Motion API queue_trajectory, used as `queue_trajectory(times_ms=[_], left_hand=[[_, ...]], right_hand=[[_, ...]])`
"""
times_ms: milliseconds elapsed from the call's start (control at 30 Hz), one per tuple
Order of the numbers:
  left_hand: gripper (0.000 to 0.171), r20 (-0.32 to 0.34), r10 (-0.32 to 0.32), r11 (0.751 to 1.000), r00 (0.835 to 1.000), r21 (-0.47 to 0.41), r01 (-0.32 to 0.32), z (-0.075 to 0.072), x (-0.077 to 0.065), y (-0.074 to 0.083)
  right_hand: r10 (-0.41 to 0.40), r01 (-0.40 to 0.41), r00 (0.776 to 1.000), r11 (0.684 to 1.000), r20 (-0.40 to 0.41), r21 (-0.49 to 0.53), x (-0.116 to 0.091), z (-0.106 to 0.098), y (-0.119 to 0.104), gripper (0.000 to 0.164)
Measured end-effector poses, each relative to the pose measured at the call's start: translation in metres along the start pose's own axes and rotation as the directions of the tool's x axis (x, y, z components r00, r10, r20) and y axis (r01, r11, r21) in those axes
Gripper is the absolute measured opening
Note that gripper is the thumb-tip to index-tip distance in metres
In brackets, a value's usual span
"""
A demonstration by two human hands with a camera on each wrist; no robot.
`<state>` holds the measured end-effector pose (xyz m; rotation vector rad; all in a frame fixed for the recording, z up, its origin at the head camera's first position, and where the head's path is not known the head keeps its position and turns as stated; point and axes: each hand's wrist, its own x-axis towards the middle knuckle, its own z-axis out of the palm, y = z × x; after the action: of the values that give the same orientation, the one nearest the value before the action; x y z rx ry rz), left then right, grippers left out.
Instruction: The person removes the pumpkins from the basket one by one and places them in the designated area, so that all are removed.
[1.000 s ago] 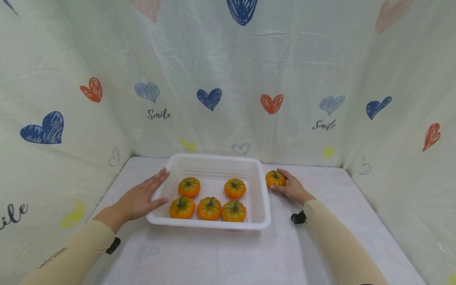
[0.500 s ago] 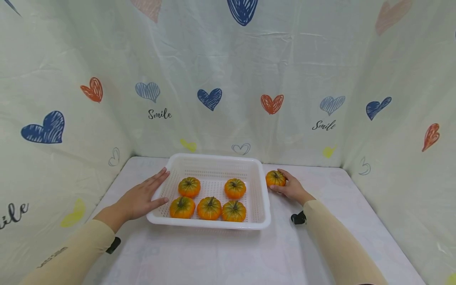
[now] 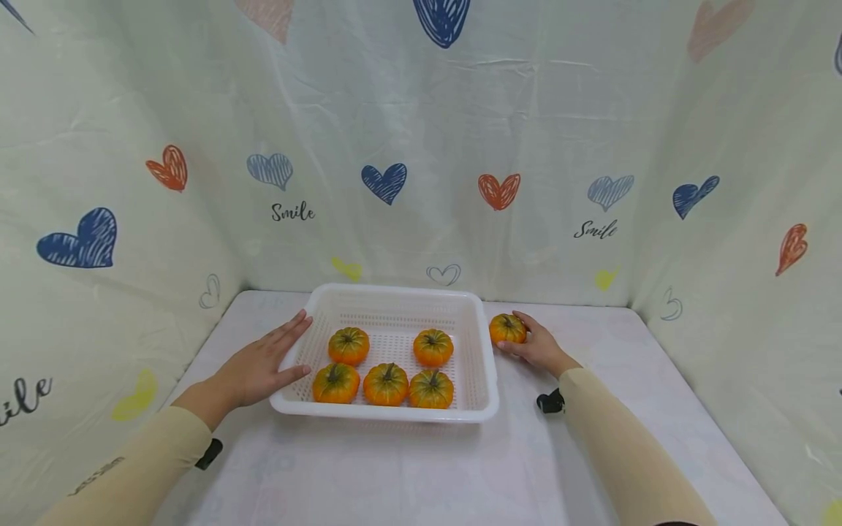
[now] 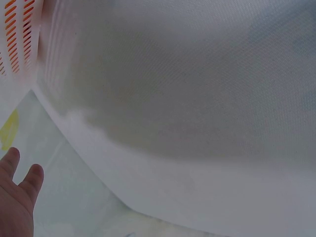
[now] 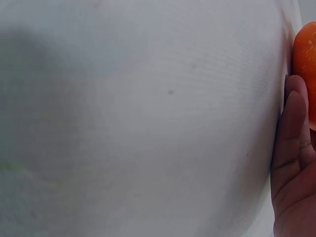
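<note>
In the head view, the 6th pumpkin [image 3: 505, 329] sits just right of the white basket [image 3: 384, 413], apparently on the table [image 3: 368, 471]; the basket's right wall stands between it and the 5 pumpkins [image 3: 385, 385] inside — 3 in the near row, 2 in the far row. If it were lifted too low and moved left, it could knock the right rim; a loose grip on its rounded side could let it slip and roll. The right hand [image 3: 541, 346] has thumb and fingers curled about its right side. The left hand [image 3: 266, 363] is spread wide, fingers straight, fingertips and thumb at the left rim; an uneven push there might slide the basket and shift its contents.

In the left wrist view, 2 extended digits show below the slotted wall — whether they touch it, I cannot tell.

In the right wrist view, fingers lie against the pumpkin, low by the tabletop; the frame cuts off the rest of the grip.
</note>
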<state>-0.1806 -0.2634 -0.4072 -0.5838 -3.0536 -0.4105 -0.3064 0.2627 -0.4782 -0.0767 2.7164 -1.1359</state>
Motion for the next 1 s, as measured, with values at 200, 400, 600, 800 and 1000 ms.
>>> queue_trajectory(times_ms=[200,400,600,800,1000], left_hand=[[0.083,0.000,-0.009,1.000,1.000,0.001,0.009,-0.001,0.000,0.000],[0.083,-0.004,-0.017,1.000,1.000,-0.008,0.017,0.004,-0.002,0.000],[0.083,-0.004,-0.014,1.000,1.000,-0.009,0.014,0.007,-0.004,0.001],[0.084,-0.020,-0.010,1.000,1.000,-0.007,0.010,0.004,-0.003,0.001],[0.085,-0.013,-0.016,1.000,1.000,-0.010,0.015,0.002,-0.003,0.001]], right_hand=[[0.018,-0.018,1.000,1.000,-0.005,0.009,-0.002,-0.001,-0.002,0.107],[0.060,-0.060,0.998,0.998,0.011,0.025,-0.010,-0.004,0.003,0.112],[0.018,-0.017,1.000,0.999,0.012,-0.041,-0.023,-0.023,0.008,0.111],[-0.048,0.044,0.997,0.997,-0.055,-0.065,-0.030,-0.069,-0.013,0.113],[-0.132,0.128,0.989,0.990,-0.066,-0.065,-0.034,-0.103,-0.066,0.111]])
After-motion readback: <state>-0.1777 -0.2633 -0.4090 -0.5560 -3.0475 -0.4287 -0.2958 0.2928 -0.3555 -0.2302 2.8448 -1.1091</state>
